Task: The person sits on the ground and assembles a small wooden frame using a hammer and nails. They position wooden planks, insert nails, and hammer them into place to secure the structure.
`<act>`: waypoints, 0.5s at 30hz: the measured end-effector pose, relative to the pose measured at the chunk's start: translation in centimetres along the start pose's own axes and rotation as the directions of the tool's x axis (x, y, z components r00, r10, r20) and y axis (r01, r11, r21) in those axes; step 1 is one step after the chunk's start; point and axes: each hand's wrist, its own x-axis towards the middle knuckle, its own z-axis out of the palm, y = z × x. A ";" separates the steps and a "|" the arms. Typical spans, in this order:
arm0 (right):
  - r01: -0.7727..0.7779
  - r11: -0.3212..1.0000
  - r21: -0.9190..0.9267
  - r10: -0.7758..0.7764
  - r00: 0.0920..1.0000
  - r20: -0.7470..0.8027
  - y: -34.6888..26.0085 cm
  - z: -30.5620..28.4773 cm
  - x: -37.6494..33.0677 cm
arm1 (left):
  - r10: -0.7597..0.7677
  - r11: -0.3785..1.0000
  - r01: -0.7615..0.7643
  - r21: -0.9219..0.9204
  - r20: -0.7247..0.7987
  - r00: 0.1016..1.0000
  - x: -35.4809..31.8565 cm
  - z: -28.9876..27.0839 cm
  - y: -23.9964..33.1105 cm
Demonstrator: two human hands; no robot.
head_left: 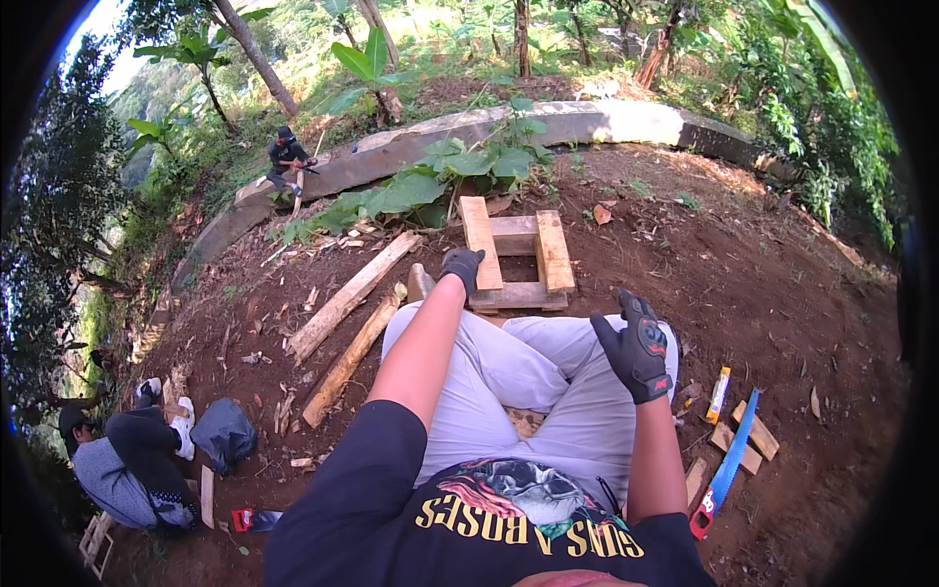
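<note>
In front of my crossed legs stands a small frame of wooden boards (514,292), with two upper planks lying across lower pieces. My left hand (462,268), in a dark glove, is closed at the near left edge of the left upper plank (478,230); part of its fingers is hidden. My right hand (636,344), gloved in black and grey with red marks, is over my right knee. Its fingers are spread and it holds nothing. The right upper plank (554,252) lies apart from both hands.
A blue handsaw (729,460) with a red handle lies at right by wood offcuts (755,439) and a yellow-white box (718,394). Two long timbers (354,293) lie at left. One person (127,470) sits lower left beside a dark bag (224,435); another (286,157) is near the curved concrete wall (391,157).
</note>
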 end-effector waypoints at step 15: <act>-0.926 0.065 -0.373 0.855 0.244 -0.458 26.4 -6.8 -28.7 | 0.547 0.800 -0.504 0.326 -0.049 0.836 -0.9 3.9 4.5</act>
